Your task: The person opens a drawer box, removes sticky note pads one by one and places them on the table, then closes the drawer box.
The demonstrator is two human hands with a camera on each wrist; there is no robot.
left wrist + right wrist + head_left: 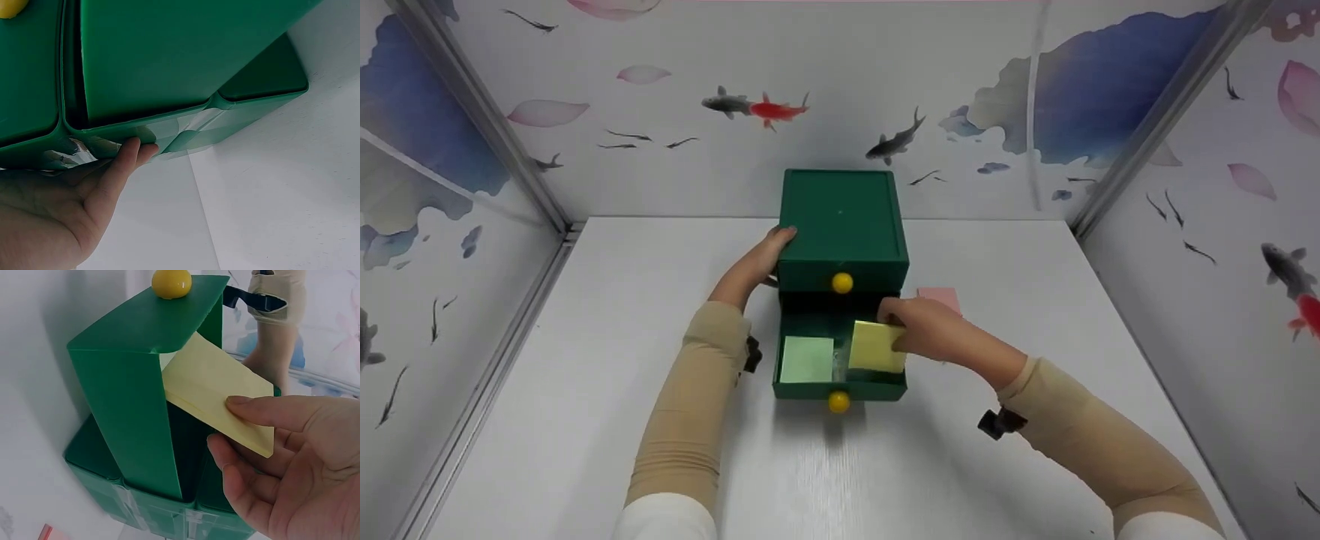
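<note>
A green drawer cabinet (840,214) stands at the back of the table, its lower drawer (810,391) pulled out by a yellow-knobbed front. On the drawer's left side lies a pale green sticky note pad (808,360). My right hand (934,330) pinches a yellow sticky note pad (219,391) between thumb and fingers, tilted over the drawer's right part. My left hand (73,208) rests against the cabinet's left side, fingers touching the clear tape there; in the head view its thumb lies at the top edge.
A pink sticky note pad (939,298) lies on the white table (645,375) right of the cabinet, partly behind my right hand. Patterned panels (660,172) stand behind and on both sides.
</note>
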